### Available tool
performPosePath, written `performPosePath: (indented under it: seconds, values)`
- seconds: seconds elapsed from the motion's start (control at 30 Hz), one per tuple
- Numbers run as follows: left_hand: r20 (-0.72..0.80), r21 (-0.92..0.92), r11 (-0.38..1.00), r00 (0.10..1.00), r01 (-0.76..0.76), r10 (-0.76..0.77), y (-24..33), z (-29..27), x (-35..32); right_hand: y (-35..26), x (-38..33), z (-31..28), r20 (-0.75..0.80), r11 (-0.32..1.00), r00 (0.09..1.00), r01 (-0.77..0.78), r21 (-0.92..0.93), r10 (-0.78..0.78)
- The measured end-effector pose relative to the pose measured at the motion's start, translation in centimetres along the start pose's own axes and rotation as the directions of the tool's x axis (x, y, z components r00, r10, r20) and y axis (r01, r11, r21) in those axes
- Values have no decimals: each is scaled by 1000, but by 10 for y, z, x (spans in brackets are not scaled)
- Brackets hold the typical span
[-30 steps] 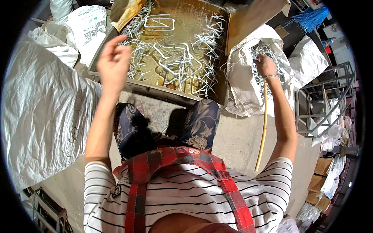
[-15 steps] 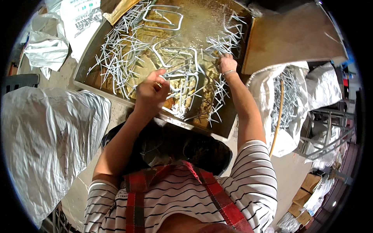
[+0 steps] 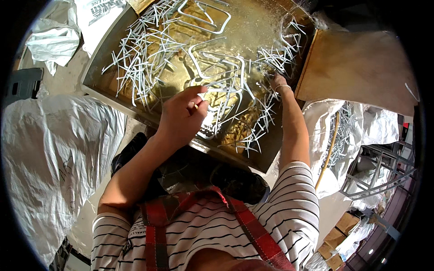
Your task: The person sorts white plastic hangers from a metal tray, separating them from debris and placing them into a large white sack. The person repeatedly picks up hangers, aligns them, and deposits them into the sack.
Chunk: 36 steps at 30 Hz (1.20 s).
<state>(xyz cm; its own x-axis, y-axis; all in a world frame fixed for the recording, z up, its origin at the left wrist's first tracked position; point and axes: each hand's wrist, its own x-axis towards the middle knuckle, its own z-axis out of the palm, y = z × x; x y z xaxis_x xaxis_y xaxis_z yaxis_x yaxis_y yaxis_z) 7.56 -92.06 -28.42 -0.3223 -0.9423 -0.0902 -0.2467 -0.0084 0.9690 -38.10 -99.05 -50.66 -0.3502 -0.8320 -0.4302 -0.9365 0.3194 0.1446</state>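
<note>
My left hand (image 3: 181,114) hovers over the near side of a shallow metal tray (image 3: 142,116), thumb and fingers curled together. Its fingertips meet the end of a thin pale rod, though whether they grip it is unclear. Bent pale rods (image 3: 243,72) with rounded corners lie in the tray's middle, just beyond that hand. My right hand (image 3: 279,82) reaches down at the tray's right side, beside a pile of short pale rods (image 3: 276,58); its fingertips are in shadow and hidden. More short rods (image 3: 261,119) lie below it, and a large heap (image 3: 144,58) spreads along the left.
The tray's floor looks wet and yellowish. A brown panel (image 3: 357,65) stands out at the right, above a white sack of rods (image 3: 346,135) with a wooden stick (image 3: 327,151). A large silvery sack (image 3: 58,167) fills the left. A metal frame (image 3: 379,174) stands far right.
The view has shifted, so the tray sits a little higher and further right. My right hand has turned downward, its fingers dipping out of sight. My left hand stays curled near the middle rods.
</note>
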Motion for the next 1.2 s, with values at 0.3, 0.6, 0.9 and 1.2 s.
performPosePath:
  seconds: [0.3,0.6,0.9,1.2]
  values:
    - [13,80,987,991,-137,136,-8,5,-8,-20,-29,-63,-139,992,985,-112,-51,104]
    - [74,143,960,970,-242,233,-10,16,4,23,34,17,80,983,995,73,-170,-60]
    - [176,424,855,954,-298,244,-21,35,3,-119,-134,-91,-282,856,821,517,-5,-497]
    - [283,563,642,851,-521,443,-48,57,10,-174,-257,-134,-73,616,860,418,667,-505]
